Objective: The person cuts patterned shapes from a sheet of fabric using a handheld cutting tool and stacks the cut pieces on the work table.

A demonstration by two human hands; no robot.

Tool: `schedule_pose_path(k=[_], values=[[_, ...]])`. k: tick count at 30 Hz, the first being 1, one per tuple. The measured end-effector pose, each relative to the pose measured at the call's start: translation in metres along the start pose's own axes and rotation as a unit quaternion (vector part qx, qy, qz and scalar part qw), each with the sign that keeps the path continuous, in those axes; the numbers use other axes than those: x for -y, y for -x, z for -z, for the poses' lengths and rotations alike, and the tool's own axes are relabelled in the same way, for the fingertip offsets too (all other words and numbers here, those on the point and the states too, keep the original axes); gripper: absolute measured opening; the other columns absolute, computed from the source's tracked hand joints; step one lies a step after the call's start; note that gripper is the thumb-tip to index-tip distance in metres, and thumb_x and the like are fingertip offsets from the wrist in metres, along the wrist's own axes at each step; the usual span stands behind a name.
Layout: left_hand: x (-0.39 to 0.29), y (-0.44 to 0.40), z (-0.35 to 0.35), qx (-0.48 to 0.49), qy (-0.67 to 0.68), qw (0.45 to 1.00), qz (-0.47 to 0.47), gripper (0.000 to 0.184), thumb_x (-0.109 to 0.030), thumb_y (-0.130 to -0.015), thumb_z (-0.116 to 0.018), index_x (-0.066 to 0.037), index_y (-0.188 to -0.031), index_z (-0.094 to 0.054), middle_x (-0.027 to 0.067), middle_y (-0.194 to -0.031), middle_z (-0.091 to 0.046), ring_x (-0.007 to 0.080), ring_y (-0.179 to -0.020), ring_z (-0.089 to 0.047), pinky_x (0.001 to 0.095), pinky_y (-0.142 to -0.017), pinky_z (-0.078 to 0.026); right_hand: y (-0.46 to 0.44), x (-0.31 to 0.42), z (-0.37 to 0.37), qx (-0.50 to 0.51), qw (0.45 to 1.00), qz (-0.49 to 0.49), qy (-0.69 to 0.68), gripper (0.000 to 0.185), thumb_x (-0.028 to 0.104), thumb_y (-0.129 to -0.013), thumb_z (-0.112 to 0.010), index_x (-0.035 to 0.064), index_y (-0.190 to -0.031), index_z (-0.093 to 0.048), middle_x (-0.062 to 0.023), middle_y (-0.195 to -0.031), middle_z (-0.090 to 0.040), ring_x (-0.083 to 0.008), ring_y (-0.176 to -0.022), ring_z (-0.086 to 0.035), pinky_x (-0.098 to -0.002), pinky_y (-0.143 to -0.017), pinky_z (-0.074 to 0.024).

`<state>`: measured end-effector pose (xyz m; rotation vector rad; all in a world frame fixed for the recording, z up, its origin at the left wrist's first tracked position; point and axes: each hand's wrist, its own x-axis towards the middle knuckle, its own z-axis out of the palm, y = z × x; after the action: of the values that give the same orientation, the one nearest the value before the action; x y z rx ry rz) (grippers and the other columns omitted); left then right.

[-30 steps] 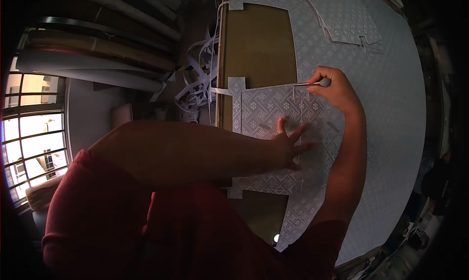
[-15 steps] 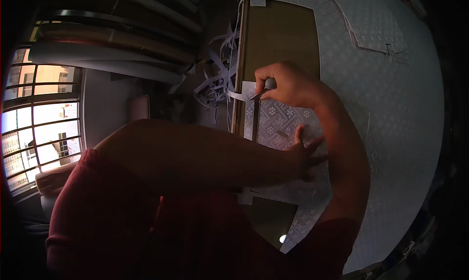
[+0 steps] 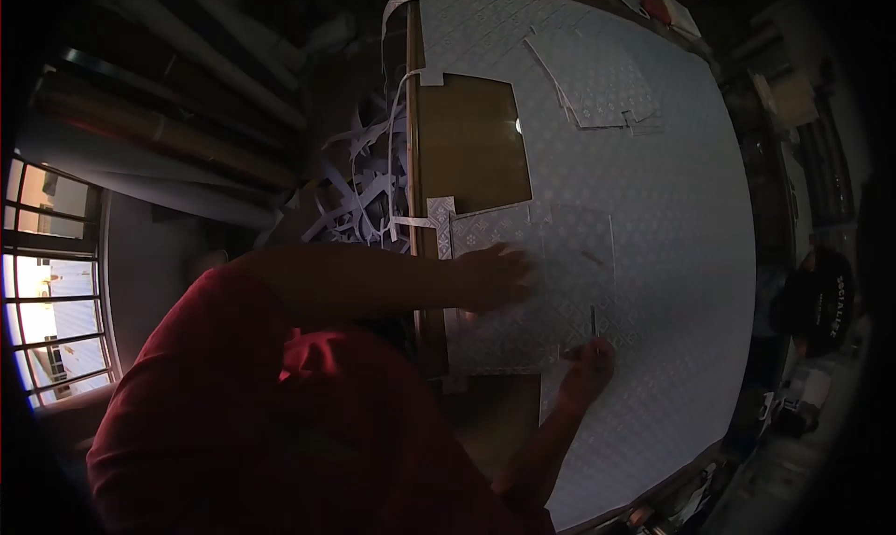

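Observation:
A large pale patterned sheet (image 3: 672, 255) covers much of the table. My left hand (image 3: 495, 275) lies palm down on its left part, fingers extended and slightly blurred, holding nothing visible. To the lower right, my right hand (image 3: 590, 362) is closed on a slim pointed tool (image 3: 593, 322) whose tip points away from me. Near my left hand, a narrow tab (image 3: 439, 213) of the sheet reaches the table's left edge. Brown board shows through an opening (image 3: 471, 143) beyond that hand and another (image 3: 495, 409) nearer my body.
A smaller patterned piece (image 3: 597, 82) lies on the far part of the sheet. Tangled pale strips (image 3: 369, 190) hang beyond the table's left edge. Long rolls (image 3: 140, 105) are stacked at left above a barred window (image 3: 51, 297). A dark item with white lettering (image 3: 829, 302) is at right.
My right hand has moved from the far left edge of the sheet down and right, nearer my body, still with the tool. My left hand has shifted left, and the view has turned and shifted.

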<state>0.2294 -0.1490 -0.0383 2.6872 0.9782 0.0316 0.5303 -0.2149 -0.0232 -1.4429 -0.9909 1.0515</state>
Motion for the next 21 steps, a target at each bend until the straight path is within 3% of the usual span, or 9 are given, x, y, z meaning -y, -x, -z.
schedule_pose_path(k=[2, 4, 5, 7, 8, 10, 14, 16, 21], values=[[0.006, 0.03, 0.015, 0.016, 0.034, 0.999, -0.007, 0.073, -0.041, -0.082, -0.084, -0.021, -0.146, -0.056, 0.0208, -0.148, -0.048, 0.037, -0.146, -0.041, 0.056, -0.117, -0.037, 0.041, -0.021, 0.031, -0.046, 0.999, -0.001, -0.025, 0.007, 0.002, -0.095, -0.065, 0.0029, -0.103, -0.065, -0.0046, -0.077, -0.061, -0.0163, -0.064, -0.064, -0.0332, -0.061, -0.0571], [0.008, 0.052, 0.01, -0.104, 0.111, 0.982, 0.109, 0.077, -0.037, -0.079, -0.088, -0.018, -0.146, -0.056, 0.0192, -0.145, -0.051, 0.0386, -0.14, -0.044, 0.0512, -0.117, -0.039, 0.072, -0.047, 0.051, -0.024, 0.978, 0.144, 0.148, 0.013, 0.014, -0.102, -0.065, 0.003, -0.109, -0.061, -0.0031, -0.07, -0.058, -0.0134, -0.064, -0.06, -0.0311, -0.062, -0.0551], [0.006, 0.055, 0.015, -0.099, 0.095, 0.985, 0.101, 0.077, -0.037, -0.079, -0.088, -0.018, -0.146, -0.056, 0.0192, -0.145, -0.051, 0.0386, -0.14, -0.044, 0.0512, -0.117, -0.039, 0.087, -0.045, 0.049, -0.036, 0.979, 0.147, 0.134, 0.013, 0.014, -0.102, -0.065, 0.003, -0.109, -0.061, -0.0031, -0.07, -0.058, -0.0134, -0.064, -0.06, -0.0311, -0.062, -0.0551], [0.009, 0.062, 0.032, -0.089, 0.185, 0.955, 0.213, 0.076, -0.039, -0.083, -0.086, -0.01, -0.146, -0.054, 0.0211, -0.141, -0.054, 0.0401, -0.138, -0.046, 0.0533, -0.115, -0.041, 0.112, -0.015, 0.022, -0.096, 0.987, -0.023, -0.126, 0.018, 0.009, -0.1, -0.066, 0.0039, -0.116, -0.061, -0.0052, -0.081, -0.063, -0.0165, -0.066, -0.064, -0.0339, -0.066, -0.0593], [0.017, 0.061, 0.033, -0.091, 0.168, 0.959, 0.21, 0.076, -0.039, -0.083, -0.086, -0.01, -0.146, -0.054, 0.0211, -0.141, -0.054, 0.0401, -0.138, -0.046, 0.0533, -0.115, -0.041, 0.12, -0.004, 0.007, -0.097, 0.985, -0.015, -0.142, 0.018, 0.009, -0.1, -0.066, 0.0039, -0.116, -0.061, -0.0052, -0.081, -0.063, -0.0165, -0.066, -0.064, -0.0339, -0.066, -0.0593], [0.038, 0.051, 0.035, -0.101, 0.18, 0.961, 0.182, 0.078, -0.038, -0.085, -0.085, -0.003, -0.146, -0.051, 0.0235, -0.137, -0.055, 0.0417, -0.137, -0.047, 0.0528, -0.112, -0.044, 0.133, 0.01, -0.022, -0.206, 0.974, -0.093, -0.031, 0.027, 0.015, -0.102, -0.067, 0.0029, -0.125, -0.059, -0.0067, -0.087, -0.065, -0.0189, -0.076, -0.067, -0.0357, -0.075, -0.0602], [0.075, 0.039, 0.054, -0.035, 0.254, 0.946, 0.2, 0.08, -0.046, -0.087, -0.082, 0.0, -0.146, -0.052, 0.0244, -0.14, -0.057, 0.0434, -0.134, -0.052, 0.0494, -0.109, -0.048, 0.152, -0.02, -0.053, -0.263, 0.957, -0.121, -0.009, 0.032, 0.023, -0.104, -0.066, 0.0024, -0.128, -0.06, -0.0077, -0.097, -0.069, -0.0227, -0.087, -0.069, -0.0371, -0.083, -0.0592], [0.096, 0.032, 0.044, -0.016, 0.346, 0.92, 0.182, 0.082, -0.045, -0.086, -0.084, 0.002, -0.146, -0.052, 0.0254, -0.133, -0.061, 0.0415, -0.124, -0.06, 0.0458, -0.105, -0.051, 0.164, -0.062, -0.055, -0.208, 0.945, 0.103, 0.231, 0.031, 0.025, -0.106, -0.063, 0.0026, -0.128, -0.061, -0.0122, -0.106, -0.071, -0.0268, -0.097, -0.07, -0.0382, -0.084, -0.0574], [0.121, 0.032, 0.072, 0.073, 0.446, 0.878, 0.158, 0.083, -0.044, -0.085, -0.087, 0.004, -0.145, -0.053, 0.0243, -0.13, -0.064, 0.0317, -0.12, -0.064, 0.0425, -0.099, -0.054, 0.153, -0.019, -0.152, -0.345, 0.866, -0.054, 0.359, 0.026, 0.012, -0.103, -0.062, 0.0044, -0.127, -0.062, -0.0196, -0.124, -0.069, -0.0335, -0.106, -0.071, -0.0423, -0.085, -0.0556]])
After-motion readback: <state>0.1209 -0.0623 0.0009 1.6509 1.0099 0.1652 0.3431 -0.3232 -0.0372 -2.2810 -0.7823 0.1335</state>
